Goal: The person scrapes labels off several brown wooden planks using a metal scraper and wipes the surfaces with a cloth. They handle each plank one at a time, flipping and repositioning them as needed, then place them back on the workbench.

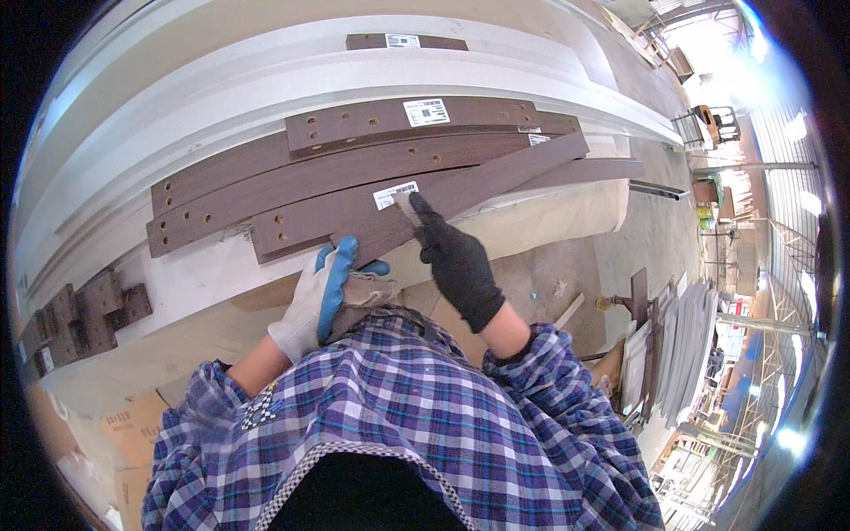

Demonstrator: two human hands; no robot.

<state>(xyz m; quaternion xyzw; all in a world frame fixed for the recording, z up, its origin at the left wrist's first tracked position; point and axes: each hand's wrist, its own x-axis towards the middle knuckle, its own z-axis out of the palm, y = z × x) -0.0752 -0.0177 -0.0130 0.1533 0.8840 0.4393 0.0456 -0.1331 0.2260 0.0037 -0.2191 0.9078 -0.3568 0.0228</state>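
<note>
My left hand (317, 299), in a white work glove with blue coating, grips the near end of a narrow brown board (491, 179) at my waist. This board slants away to the right across other brown boards. Gloved in black, my right hand (458, 272) holds a small flat piece (409, 211) over the narrow board; its exact kind is unclear. Beneath lies a wider brown board (299, 229) with drilled holes and a white label (392, 195). More drilled boards (345, 179) lie behind it, and a shorter labelled one (372, 126) rests on top.
Long white panels (265, 79) stretch behind the boards, with a labelled brown strip (362, 42) on them. Short brown pieces (73, 325) are stacked at left. Cardboard boxes (136, 431) stand at lower left. Grey panels (684, 352) lean at right, beyond the concrete floor (564, 265).
</note>
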